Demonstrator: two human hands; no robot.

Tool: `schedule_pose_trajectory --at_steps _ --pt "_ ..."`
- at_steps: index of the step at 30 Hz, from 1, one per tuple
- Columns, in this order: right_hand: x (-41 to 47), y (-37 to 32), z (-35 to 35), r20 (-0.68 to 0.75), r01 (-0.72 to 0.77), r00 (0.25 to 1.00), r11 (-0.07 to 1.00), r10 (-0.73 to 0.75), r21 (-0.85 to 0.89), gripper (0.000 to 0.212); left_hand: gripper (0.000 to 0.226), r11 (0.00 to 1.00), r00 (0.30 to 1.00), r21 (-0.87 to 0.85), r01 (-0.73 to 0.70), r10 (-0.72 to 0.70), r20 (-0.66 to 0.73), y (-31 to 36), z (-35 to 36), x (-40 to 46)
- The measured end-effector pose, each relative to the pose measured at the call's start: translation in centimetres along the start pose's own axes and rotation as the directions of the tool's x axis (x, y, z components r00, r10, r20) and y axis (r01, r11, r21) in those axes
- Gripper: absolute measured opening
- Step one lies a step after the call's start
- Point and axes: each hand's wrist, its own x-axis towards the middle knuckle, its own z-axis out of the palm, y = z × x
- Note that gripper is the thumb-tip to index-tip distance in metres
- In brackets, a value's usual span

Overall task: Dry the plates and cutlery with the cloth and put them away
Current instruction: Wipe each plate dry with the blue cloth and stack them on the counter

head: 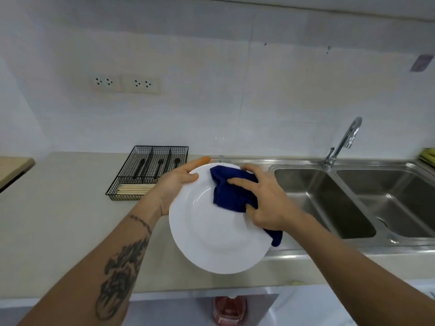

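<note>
Plate [211, 231], glazed, slippery and breakable, I am holding by its rim in my left hand [175, 182] while my right hand [263, 198] is pressing the soft cloth [231, 191] on it.

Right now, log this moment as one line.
step: drying plate | left hand: holds plate rim | right hand: presses cloth on plate | cutlery tray: on counter
</note>
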Motion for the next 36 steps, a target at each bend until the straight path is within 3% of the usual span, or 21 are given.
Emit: schedule_pose_trajectory --at_steps 3,5,9,13,17,20,23,26,28,30,32,34,36 --pt "-0.3 0.0 0.5 0.005 0.006 1.0 0.973 -0.005 -0.232 0.071 0.046 0.999 1.0 0.032 -0.01 0.011 -0.018 -0.4 1.0 0.8" --pt "-0.6 0.2 1.3 -0.017 -0.075 0.997 0.922 0.074 -0.38 0.07 0.045 0.999 0.997 0.009 -0.032 0.033 -0.074 -0.8 1.4 0.9" --pt "-2.1 -0.7 3.2 -0.057 -0.254 0.966 0.889 0.251 -0.38 0.065 0.043 0.989 0.973 -0.092 -0.115 0.094 -0.212 -1.5 0.6 1.6" --pt "-4.0 -4.0 4.7 0.014 -0.286 0.955 0.931 0.297 -0.229 0.062 0.046 0.972 0.947 -0.139 -0.188 0.142 -0.29 -2.2 0.3 1.0" --pt "-3.7 -7.9 5.3 0.156 -0.181 0.97 0.983 0.186 -0.041 0.056 0.036 0.957 0.931 -0.206 -0.204 0.124 -0.344 -3.5 0.8 1.3" --pt "-2.0 -8.5 5.9 0.222 -0.191 0.963 0.966 0.151 0.172 0.054 0.033 0.95 0.918 -0.254 -0.184 0.073 -0.39 -4.1 1.9 1.2" --pt "0.2 -8.0 6.5 0.219 -0.202 0.965 0.944 0.146 0.261 0.057 0.033 0.933 0.928 -0.311 -0.183 0.06 -0.368 -4.2 2.5 1.0" --pt "2.3 -6.6 7.0 0.128 -0.215 0.969 0.977 0.212 0.005 0.06 0.035 0.917 0.929 -0.355 -0.181 0.042 -0.367 -4.5 2.3 0.6" --pt "3.2 -5.6 6.4 0.003 -0.249 0.966 0.934 0.258 -0.255 0.063 0.036 0.915 0.93 -0.363 -0.178 0.035 -0.367 -4.4 1.6 0.1" --pt "3.5 -5.3 5.3 -0.105 -0.251 0.968 0.889 0.227 -0.384 0.063 0.036 0.921 0.931 -0.343 -0.187 0.055 -0.361 -4.2 0.8 -0.1" --pt "3.2 -5.3 4.7 -0.095 -0.131 0.99 0.924 0.103 -0.36 0.061 0.036 0.927 0.927 -0.317 -0.202 0.077 -0.368 -3.6 0.1 -0.2" --pt "2.7 -5.0 4.6 0.049 0.008 0.999 0.968 0.004 -0.25 0.064 0.036 0.933 0.914 -0.284 -0.223 0.099 -0.393 -2.8 -0.3 -0.3" --pt "2.0 -4.3 4.6 0.17 0.035 0.985 0.974 0.004 -0.225 0.067 0.036 0.947 0.885 -0.218 -0.234 0.115 -0.452 -2.3 -0.5 -0.5"
